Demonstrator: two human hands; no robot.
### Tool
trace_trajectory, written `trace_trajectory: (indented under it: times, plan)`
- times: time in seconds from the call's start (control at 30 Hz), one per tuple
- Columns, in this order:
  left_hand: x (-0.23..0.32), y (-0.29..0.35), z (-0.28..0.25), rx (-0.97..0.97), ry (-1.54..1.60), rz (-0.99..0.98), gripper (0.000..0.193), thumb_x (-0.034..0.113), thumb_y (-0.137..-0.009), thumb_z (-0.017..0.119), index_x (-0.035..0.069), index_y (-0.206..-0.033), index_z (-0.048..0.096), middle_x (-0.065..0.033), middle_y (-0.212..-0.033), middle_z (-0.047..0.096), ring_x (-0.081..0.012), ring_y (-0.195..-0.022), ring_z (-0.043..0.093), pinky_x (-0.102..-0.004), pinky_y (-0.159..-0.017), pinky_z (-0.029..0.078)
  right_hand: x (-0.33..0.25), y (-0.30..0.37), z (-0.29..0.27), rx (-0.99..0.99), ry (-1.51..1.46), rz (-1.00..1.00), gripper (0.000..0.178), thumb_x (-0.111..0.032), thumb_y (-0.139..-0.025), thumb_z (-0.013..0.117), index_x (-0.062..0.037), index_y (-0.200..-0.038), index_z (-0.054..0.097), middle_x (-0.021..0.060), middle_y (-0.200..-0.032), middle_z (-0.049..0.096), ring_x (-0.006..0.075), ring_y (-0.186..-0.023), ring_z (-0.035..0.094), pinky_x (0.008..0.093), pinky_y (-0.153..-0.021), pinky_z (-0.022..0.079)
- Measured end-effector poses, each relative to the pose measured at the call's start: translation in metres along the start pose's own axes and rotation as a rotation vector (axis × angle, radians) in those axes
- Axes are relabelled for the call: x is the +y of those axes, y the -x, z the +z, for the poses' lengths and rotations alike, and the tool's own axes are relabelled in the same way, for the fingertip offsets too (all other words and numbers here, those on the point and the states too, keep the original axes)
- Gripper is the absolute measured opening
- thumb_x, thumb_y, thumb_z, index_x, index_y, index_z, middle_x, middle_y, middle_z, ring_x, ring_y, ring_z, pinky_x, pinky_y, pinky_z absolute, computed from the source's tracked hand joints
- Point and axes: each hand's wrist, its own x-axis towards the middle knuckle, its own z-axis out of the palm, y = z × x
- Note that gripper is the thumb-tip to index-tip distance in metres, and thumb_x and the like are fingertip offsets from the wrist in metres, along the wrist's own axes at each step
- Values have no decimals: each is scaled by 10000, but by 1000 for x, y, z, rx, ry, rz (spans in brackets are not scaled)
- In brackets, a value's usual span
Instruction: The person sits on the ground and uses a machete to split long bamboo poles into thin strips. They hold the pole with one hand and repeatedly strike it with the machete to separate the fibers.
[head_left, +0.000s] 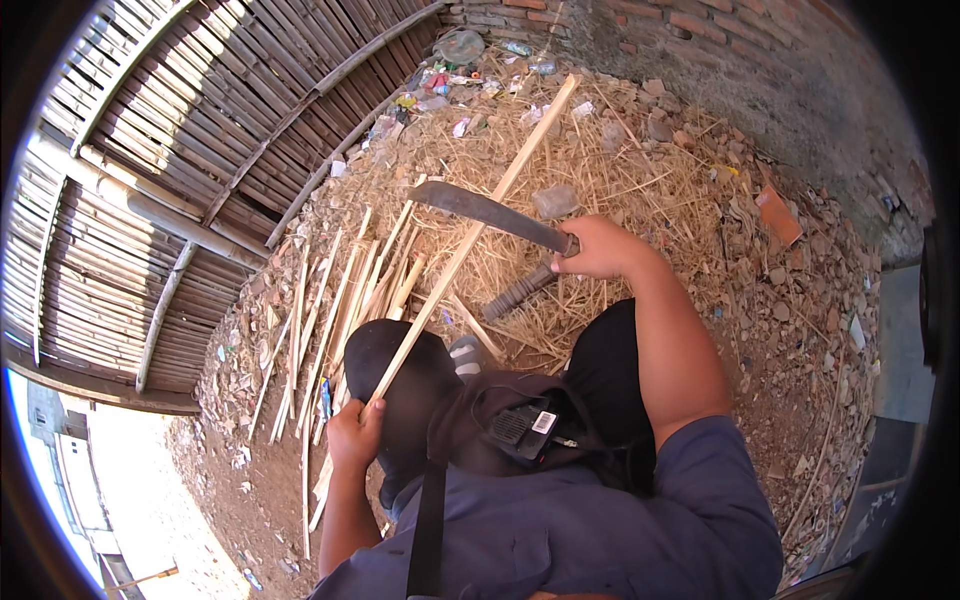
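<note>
My left hand (355,435) is closed round the near end of a long pale bamboo strip (440,285). The strip slants away from me to the upper right, over my dark-clothed knee. In my right hand (602,248) is a machete (490,213), held at its handle end. Its dark, slightly curved blade points left and crosses the strip; whether the two touch I cannot tell. Just below the right hand, a dark ribbed stick-like piece (518,292) shows against the straw. Several more bamboo strips (345,290) lie on the ground ahead of my left hand.
Loose straw and shavings (640,190) cover the ground ahead, among rubble and litter. A bamboo slat wall (200,120) stands at the left, a brick wall (760,80) at the far right. A cloudy plastic piece (556,202) lies beyond the blade. A black device (525,428) rests against my front.
</note>
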Motion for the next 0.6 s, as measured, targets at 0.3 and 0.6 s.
trace_trajectory:
  times: [0.3, 0.6]
  plan:
    - [-1, -5, -3, -96, 86, -71, 614, 536, -921, 666, -1, -667, 509, -208, -598, 538, -376, -566, 553, -477, -566, 419, 2, 2, -7, 207, 42, 98, 452, -381, -742, 878, -29, -975, 717, 127, -865, 712, 246, -831, 690, 401, -758, 519]
    - [-4, -4, -3, -96, 100, -69, 607, 524, -927, 662, -3, -664, 515, -208, -598, 539, -372, -563, 550, -475, -562, 415, 2, -4, -6, 7, 40, 102, 503, -373, -747, 850, -10, -1069, 719, 190, -970, 727, 323, -892, 706, 412, -787, 533]
